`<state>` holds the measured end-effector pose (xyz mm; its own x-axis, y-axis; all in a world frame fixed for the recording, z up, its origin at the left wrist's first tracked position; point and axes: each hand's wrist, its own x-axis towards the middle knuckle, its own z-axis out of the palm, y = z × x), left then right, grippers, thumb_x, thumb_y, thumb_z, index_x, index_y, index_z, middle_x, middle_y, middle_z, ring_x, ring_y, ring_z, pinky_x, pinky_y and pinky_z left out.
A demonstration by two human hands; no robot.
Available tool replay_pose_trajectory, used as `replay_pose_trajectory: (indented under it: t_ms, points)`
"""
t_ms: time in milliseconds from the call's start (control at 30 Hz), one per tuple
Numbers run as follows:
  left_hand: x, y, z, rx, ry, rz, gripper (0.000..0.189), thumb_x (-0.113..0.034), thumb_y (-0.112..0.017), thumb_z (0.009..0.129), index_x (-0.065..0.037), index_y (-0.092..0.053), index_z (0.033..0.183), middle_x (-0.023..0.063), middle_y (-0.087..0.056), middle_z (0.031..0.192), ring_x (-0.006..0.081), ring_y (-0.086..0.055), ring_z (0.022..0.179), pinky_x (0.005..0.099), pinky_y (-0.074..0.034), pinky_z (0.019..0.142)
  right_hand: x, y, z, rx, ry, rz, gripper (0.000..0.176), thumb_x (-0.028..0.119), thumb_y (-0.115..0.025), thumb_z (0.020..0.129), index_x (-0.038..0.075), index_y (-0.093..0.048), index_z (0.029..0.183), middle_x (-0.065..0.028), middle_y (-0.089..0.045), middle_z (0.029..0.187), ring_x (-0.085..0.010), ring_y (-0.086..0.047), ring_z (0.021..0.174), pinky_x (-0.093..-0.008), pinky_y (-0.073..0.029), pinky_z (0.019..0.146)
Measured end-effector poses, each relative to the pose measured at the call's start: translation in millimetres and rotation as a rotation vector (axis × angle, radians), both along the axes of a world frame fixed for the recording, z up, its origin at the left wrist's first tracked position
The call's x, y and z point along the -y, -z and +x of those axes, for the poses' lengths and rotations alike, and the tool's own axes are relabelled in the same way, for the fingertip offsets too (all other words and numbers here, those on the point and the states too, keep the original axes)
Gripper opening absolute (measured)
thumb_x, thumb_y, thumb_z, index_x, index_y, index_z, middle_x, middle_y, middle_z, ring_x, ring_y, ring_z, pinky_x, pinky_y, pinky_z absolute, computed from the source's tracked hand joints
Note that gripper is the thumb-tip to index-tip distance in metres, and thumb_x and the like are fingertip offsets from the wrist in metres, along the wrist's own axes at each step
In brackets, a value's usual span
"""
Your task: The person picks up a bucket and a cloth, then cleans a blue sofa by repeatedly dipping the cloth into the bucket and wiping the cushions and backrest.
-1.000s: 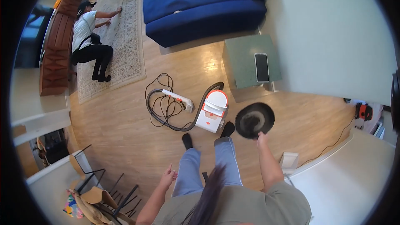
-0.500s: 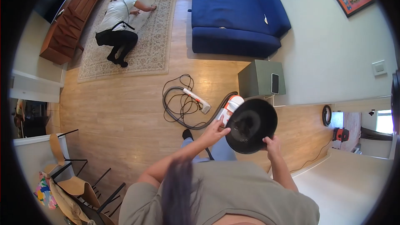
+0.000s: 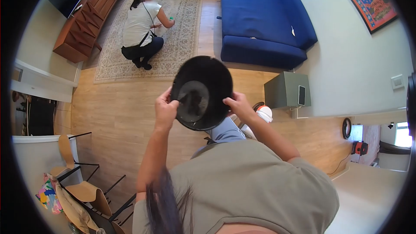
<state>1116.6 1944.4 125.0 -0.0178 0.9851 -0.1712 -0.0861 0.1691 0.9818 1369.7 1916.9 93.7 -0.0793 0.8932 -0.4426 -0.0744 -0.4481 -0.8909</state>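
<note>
A round black bucket (image 3: 203, 91) is held up in front of me, its open mouth facing me. Something dark and small bits lie at its bottom; I cannot make out what they are. On the left rim my left hand (image 3: 166, 109) is closed, thumb on the inside edge. My right hand (image 3: 238, 105) grips the right rim the same way. Beyond my right forearm, a white and orange appliance (image 3: 263, 113) stands on the floor, partly hidden.
Another person (image 3: 141, 28) crouches on the patterned rug (image 3: 184, 43). A blue sofa (image 3: 264, 13) and a green box-shaped stand (image 3: 281, 90) are ahead right. Chairs (image 3: 86, 190) stand at lower left. A red and black machine (image 3: 359, 147) is far right.
The bucket has moved left and up in the view, with both my hands on it. The hose and cable on the floor have gone out of sight. The other person's arm has shifted.
</note>
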Motion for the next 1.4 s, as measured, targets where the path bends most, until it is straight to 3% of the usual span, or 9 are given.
replay_pose_trajectory:
  t_ms: [267, 400, 533, 633, 733, 900, 1000, 1067, 1400]
  points:
    - [-99.0, 44.7, -68.2, -0.076, -0.217, -0.097, 0.061, 0.016, -0.041, 0.063, 0.007, -0.056, 0.121, 0.0026, -0.064, 0.088, 0.0038, -0.052, 0.064, 0.0168, -0.039, 0.053, -158.8, 14.5, -72.1, 0.512, -0.532, -0.059, 0.038, 0.028, -0.069, 0.079, -0.006, -0.058, 0.090, -0.0205, -0.058, 0.089, -0.0319, -0.062, 0.078, -0.0392, -0.052, 0.065]
    - [-170.0, 78.8, -75.3, -0.138, -0.199, -0.198, 0.063, 0.017, -0.041, 0.062, 0.010, -0.052, 0.123, 0.0063, -0.065, 0.095, 0.0091, -0.059, 0.075, 0.0196, -0.047, 0.064, -259.2, 65.6, -132.7, 0.763, -0.539, 1.001, 0.049, 0.032, -0.076, 0.065, -0.004, -0.059, 0.094, -0.0249, -0.049, 0.109, -0.0403, -0.047, 0.103, -0.0418, -0.043, 0.088]
    - [-245.9, 102.1, -60.9, -0.101, -0.192, -0.274, 0.063, 0.018, -0.042, 0.064, 0.012, -0.049, 0.126, 0.0123, -0.061, 0.112, 0.0133, -0.061, 0.097, 0.0222, -0.047, 0.083, -355.1, 158.1, -180.9, 0.713, -1.280, 0.385, 0.070, 0.050, -0.072, 0.068, -0.003, -0.057, 0.112, -0.0288, -0.042, 0.126, -0.0446, -0.039, 0.119, -0.0452, -0.037, 0.101]
    - [-326.2, 95.7, -41.8, -0.044, -0.128, -0.321, 0.062, 0.019, -0.043, 0.068, 0.010, -0.046, 0.129, 0.0136, -0.056, 0.122, 0.0161, -0.055, 0.112, 0.0262, -0.043, 0.095, -413.1, 197.3, -191.8, 1.104, -1.177, 0.483, 0.072, 0.054, -0.065, 0.072, 0.004, -0.055, 0.123, -0.0299, -0.037, 0.136, -0.0495, -0.034, 0.125, -0.0447, -0.035, 0.104]
    - [-390.5, 81.7, -16.5, -0.281, -0.072, -0.154, 0.058, 0.009, -0.049, 0.067, 0.002, -0.055, 0.124, 0.0064, -0.064, 0.097, 0.0092, -0.056, 0.076, 0.0222, -0.046, 0.068, -464.1, 218.4, -169.7, 1.266, -1.271, 0.335, 0.071, 0.057, -0.059, 0.076, 0.014, -0.049, 0.133, -0.0243, -0.033, 0.143, -0.0388, -0.032, 0.133, -0.0389, -0.032, 0.107]
    - [-522.4, 69.3, 40.6, -0.473, 0.132, 0.098, 0.057, 0.000, -0.052, 0.065, -0.007, -0.059, 0.121, 0.0082, -0.046, 0.067, 0.0149, -0.043, 0.057, 0.0288, -0.037, 0.053, -576.7, 339.8, -103.2, 0.992, -1.074, 0.193, 0.027, 0.021, -0.055, 0.082, 0.008, -0.066, 0.102, -0.0161, -0.066, 0.103, -0.0306, -0.064, 0.099, -0.0387, -0.049, 0.087]
    - [-587.8, 76.0, 76.3, -0.444, 0.178, 0.188, 0.056, 0.001, -0.051, 0.065, -0.006, -0.060, 0.120, 0.0119, -0.052, 0.070, 0.0190, -0.049, 0.059, 0.0310, -0.041, 0.057, -647.9, 232.4, -54.8, 0.847, -1.029, 0.161, 0.028, 0.022, -0.055, 0.081, 0.009, -0.066, 0.103, -0.0138, -0.065, 0.108, -0.0290, -0.061, 0.105, -0.0391, -0.046, 0.088]
    - [-628.6, 85.4, 96.7, -0.372, 0.220, 0.133, 0.053, 0.002, -0.051, 0.065, 0.000, -0.060, 0.117, 0.0190, -0.065, 0.097, 0.0224, -0.064, 0.082, 0.0276, -0.049, 0.074, -669.3, 297.7, -30.0, 0.966, -0.835, 0.760, 0.037, 0.028, -0.058, 0.079, 0.013, -0.061, 0.112, -0.0141, -0.058, 0.121, -0.0278, -0.052, 0.118, -0.0381, -0.039, 0.098]
    - [-822.4, 74.3, 199.4, -0.356, 0.533, 0.194, 0.043, -0.007, -0.056, 0.068, -0.010, -0.065, 0.111, 0.0149, -0.063, 0.087, 0.0354, -0.061, 0.079, 0.0414, -0.049, 0.070, -806.7, 197.7, 65.8, 0.853, -0.634, -0.009, 0.041, 0.029, -0.057, 0.080, 0.015, -0.055, 0.118, -0.0157, -0.051, 0.126, -0.0306, -0.048, 0.120, -0.0421, -0.036, 0.099]
